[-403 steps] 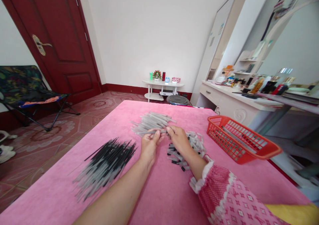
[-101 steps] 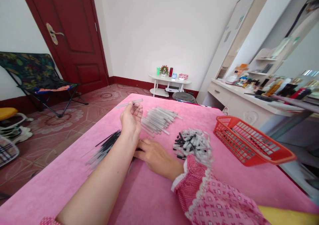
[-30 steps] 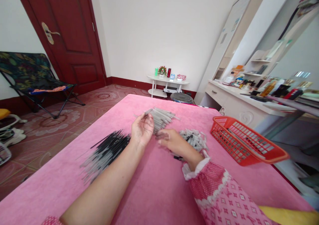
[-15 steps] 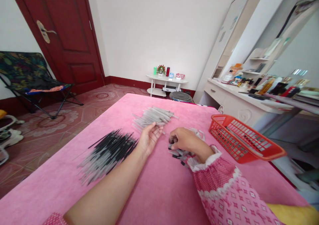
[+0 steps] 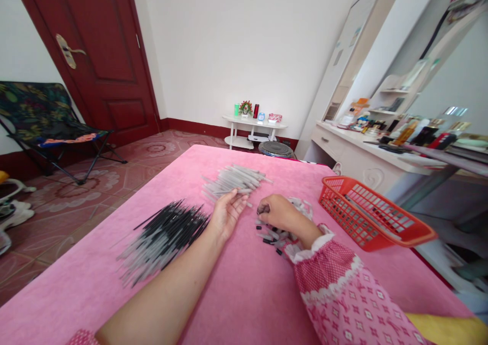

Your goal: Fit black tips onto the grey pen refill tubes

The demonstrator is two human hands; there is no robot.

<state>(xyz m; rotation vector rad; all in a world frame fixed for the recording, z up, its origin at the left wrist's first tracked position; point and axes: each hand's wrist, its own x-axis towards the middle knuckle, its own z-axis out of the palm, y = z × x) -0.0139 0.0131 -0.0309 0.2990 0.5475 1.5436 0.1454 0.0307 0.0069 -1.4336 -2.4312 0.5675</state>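
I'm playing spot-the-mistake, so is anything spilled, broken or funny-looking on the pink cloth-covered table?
Nothing looks clearly spilled or broken. Slightly askew, though: one slim black stick pokes out at the left of the heap of thin black-and-grey sticks, while most others lie close together.

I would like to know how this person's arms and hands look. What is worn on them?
The right sleeve is pink with a small printed pattern, then a darker, white-dotted band edged by white lace, ending in a white ruffled cuff. Only a dotted pink edge of the left sleeve shows. The left hand and right hand wear no gloves.
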